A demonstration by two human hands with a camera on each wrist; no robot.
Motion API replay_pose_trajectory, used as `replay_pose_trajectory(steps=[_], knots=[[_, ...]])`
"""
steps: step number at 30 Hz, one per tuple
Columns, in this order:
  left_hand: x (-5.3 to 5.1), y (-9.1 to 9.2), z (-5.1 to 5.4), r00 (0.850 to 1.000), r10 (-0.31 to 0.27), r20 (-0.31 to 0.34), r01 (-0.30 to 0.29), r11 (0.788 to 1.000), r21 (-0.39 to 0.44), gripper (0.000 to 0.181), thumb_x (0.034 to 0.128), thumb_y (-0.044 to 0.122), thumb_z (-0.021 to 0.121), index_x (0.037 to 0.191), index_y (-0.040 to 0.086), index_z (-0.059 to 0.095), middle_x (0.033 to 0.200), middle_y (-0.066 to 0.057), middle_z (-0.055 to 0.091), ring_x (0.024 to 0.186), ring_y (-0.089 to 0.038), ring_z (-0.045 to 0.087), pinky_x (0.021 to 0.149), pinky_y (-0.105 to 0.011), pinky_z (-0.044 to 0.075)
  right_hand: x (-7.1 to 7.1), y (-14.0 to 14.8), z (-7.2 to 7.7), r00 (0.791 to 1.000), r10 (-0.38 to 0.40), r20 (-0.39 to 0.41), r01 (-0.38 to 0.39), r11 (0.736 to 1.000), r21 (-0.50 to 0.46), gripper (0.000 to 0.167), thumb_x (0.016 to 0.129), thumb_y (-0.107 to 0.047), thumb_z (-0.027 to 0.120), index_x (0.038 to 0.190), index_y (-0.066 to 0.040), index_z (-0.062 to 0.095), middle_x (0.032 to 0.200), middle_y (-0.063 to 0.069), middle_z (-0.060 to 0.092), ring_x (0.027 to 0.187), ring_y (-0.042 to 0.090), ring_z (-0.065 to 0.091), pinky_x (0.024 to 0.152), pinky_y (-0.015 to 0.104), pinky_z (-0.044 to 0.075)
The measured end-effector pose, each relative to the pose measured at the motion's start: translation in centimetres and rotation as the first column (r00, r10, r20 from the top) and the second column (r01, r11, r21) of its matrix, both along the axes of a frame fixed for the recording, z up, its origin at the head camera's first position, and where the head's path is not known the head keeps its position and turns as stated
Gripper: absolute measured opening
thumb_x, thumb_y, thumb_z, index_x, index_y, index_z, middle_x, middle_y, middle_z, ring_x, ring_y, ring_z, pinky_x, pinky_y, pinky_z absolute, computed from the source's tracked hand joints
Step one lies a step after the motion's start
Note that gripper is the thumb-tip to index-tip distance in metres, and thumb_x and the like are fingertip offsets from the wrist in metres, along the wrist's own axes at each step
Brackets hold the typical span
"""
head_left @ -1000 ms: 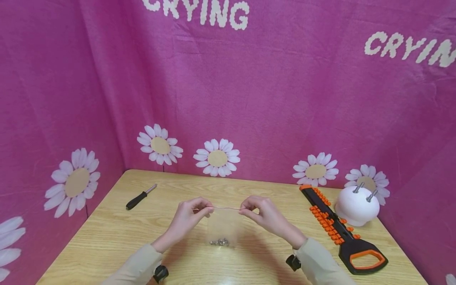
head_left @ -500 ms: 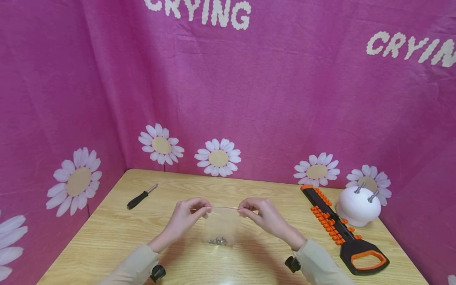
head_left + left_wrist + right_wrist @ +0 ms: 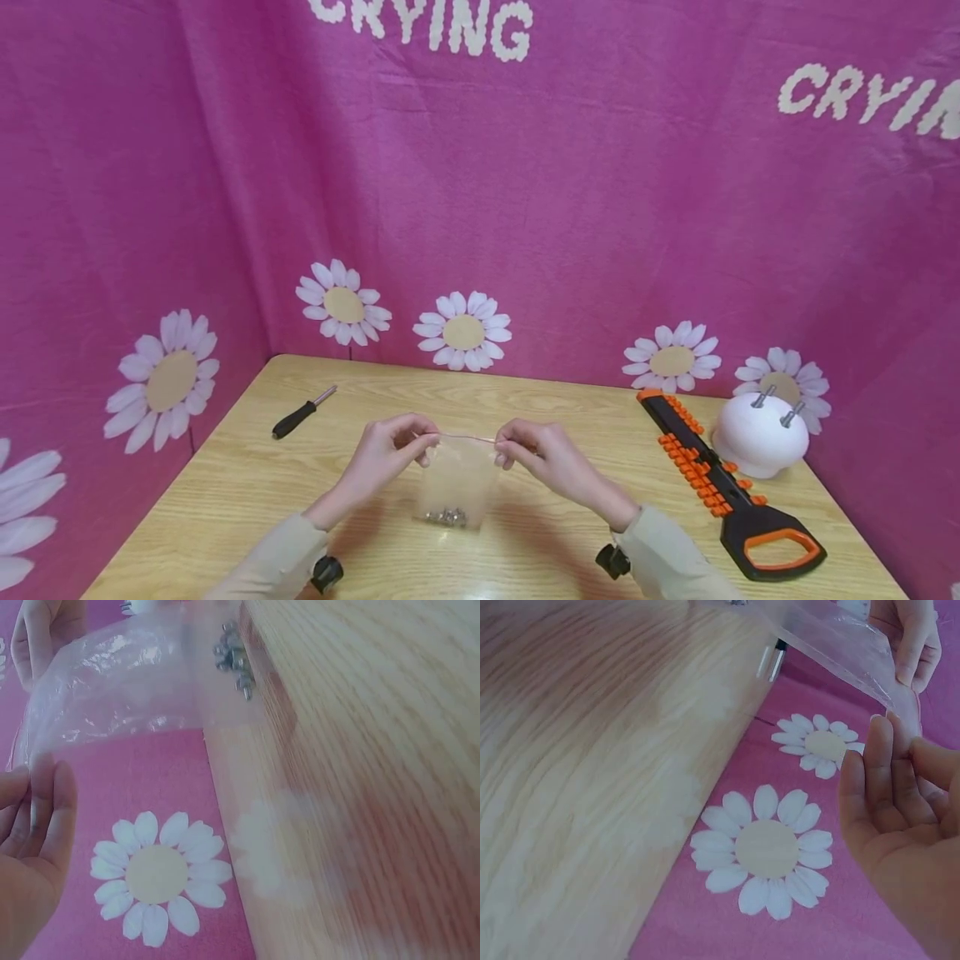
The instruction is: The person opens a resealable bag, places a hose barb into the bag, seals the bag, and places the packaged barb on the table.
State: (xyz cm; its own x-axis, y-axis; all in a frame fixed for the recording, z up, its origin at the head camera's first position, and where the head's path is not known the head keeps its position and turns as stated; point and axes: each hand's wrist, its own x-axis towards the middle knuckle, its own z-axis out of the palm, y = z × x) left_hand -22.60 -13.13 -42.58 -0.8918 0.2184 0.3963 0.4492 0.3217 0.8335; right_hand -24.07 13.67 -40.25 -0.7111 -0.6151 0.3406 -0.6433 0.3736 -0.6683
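Note:
A clear plastic zip bag (image 3: 459, 479) with a thin reddish line along its top hangs between my hands. My left hand (image 3: 384, 458) pinches its top left corner between thumb and fingers. At the opposite top corner, my right hand (image 3: 549, 460) pinches the bag the same way. Small metal screws or bolts (image 3: 447, 517) lie gathered at the bottom of the bag, seen closer as shiny fasteners (image 3: 234, 660) in the left wrist view. The top edge is stretched nearly straight; whether the seal is fastened cannot be told.
A black-handled screwdriver (image 3: 303, 412) lies at the table's back left. To the right lies a black-and-orange tool holder (image 3: 693, 462) with a loop handle. Behind it stands a white rounded object (image 3: 759, 442) with two metal studs. Pink cloth (image 3: 525, 208) encloses the table.
Both hands have shifted slightly left with the bag. The bag's lower end has swung left and a little toward me, carrying the metal pieces. The pinch holds are unchanged.

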Motion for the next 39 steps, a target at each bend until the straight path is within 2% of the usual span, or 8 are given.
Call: replay_pose_trajectory(steps=[7,13,20,24,27,31,34,39], knots=[[-0.5,-0.5,-0.2,0.997,-0.006,0.077,0.008,1.000,-0.024,0.008,0.0922,0.013,0.069,0.096,0.007,0.072,0.083,-0.012,0.073,0.058,-0.004,0.065,0.048,-0.019,0.043,-0.6,-0.5,-0.4,0.988,-0.047,0.145,0.047,0.999,0.004,0.016,0.099,-0.019,0.060,0.095,-0.006,0.069,0.082,0.009,0.072,0.072,0.008,0.068,0.067,0.023,0.056],[-1.8,-0.7,-0.6,0.994,0.025,0.110,-0.019,0.998,-0.055,0.011,0.0931,0.013,0.068,0.097,0.004,0.071,0.086,-0.012,0.072,0.059,-0.007,0.065,0.053,-0.020,0.047,-2.3,-1.3,-0.8,0.985,-0.113,0.130,0.111,0.994,0.022,0.012,0.096,-0.017,0.064,0.094,-0.006,0.068,0.079,0.009,0.071,0.072,0.018,0.067,0.064,0.019,0.051],[-4.0,-0.7,-1.3,0.986,0.078,0.150,-0.066,0.994,-0.087,0.010,0.0920,0.007,0.068,0.098,0.000,0.071,0.085,-0.013,0.071,0.060,-0.016,0.067,0.066,-0.040,0.059,-4.8,-2.2,-2.0,0.983,-0.142,0.118,0.138,0.989,0.043,0.008,0.095,-0.011,0.063,0.094,-0.004,0.068,0.081,0.010,0.072,0.075,0.023,0.069,0.067,0.023,0.056],[-5.3,-0.6,-1.9,0.987,0.083,0.138,-0.063,0.988,-0.143,0.006,0.0912,0.005,0.068,0.094,0.000,0.070,0.084,-0.014,0.071,0.064,-0.023,0.069,0.065,-0.038,0.059,-6.0,-2.7,-2.9,0.978,-0.179,0.104,0.173,0.983,0.066,0.006,0.094,-0.007,0.064,0.093,-0.002,0.067,0.083,0.012,0.072,0.071,0.019,0.067,0.064,0.019,0.054],[-6.3,-0.7,-2.5,0.992,0.086,0.092,-0.063,0.971,-0.233,0.006,0.0902,0.006,0.068,0.090,0.001,0.070,0.083,-0.012,0.071,0.066,-0.020,0.067,0.062,-0.028,0.056,-6.7,-3.1,-3.8,0.975,-0.207,0.081,0.199,0.975,0.099,0.005,0.092,-0.005,0.065,0.091,-0.001,0.068,0.083,0.012,0.072,0.071,0.014,0.065,0.064,0.017,0.052],[-7.4,-0.8,-3.4,0.996,0.089,0.023,-0.075,0.932,-0.355,0.004,0.0881,0.005,0.070,0.086,0.003,0.071,0.079,-0.008,0.071,0.069,-0.011,0.061,0.062,-0.020,0.049,-7.7,-3.6,-5.0,0.970,-0.240,0.024,0.233,0.959,0.162,0.004,0.091,-0.005,0.066,0.087,-0.004,0.069,0.081,0.009,0.072,0.071,0.009,0.061,0.065,0.017,0.050],[-8.0,-0.7,-3.8,0.995,0.097,0.013,-0.083,0.909,-0.409,0.005,0.0854,0.003,0.070,0.081,0.005,0.071,0.077,-0.006,0.070,0.070,-0.009,0.058,0.064,-0.021,0.048,-8.2,-3.9,-5.8,0.969,-0.248,-0.008,0.245,0.951,0.192,0.006,0.090,-0.005,0.067,0.085,-0.006,0.069,0.079,0.006,0.071,0.071,0.007,0.058,0.064,0.018,0.049],[-8.6,-0.2,-4.1,0.986,0.160,0.048,-0.119,0.876,-0.468,0.010,0.0808,0.000,0.072,0.075,0.008,0.070,0.072,-0.002,0.068,0.068,-0.010,0.055,0.067,-0.025,0.049,-8.7,-4.2,-6.8,0.968,-0.245,-0.055,0.251,0.947,0.200,0.007,0.087,-0.002,0.069,0.081,-0.005,0.071,0.077,0.007,0.071,0.071,0.010,0.059,0.064,0.020,0.049]])
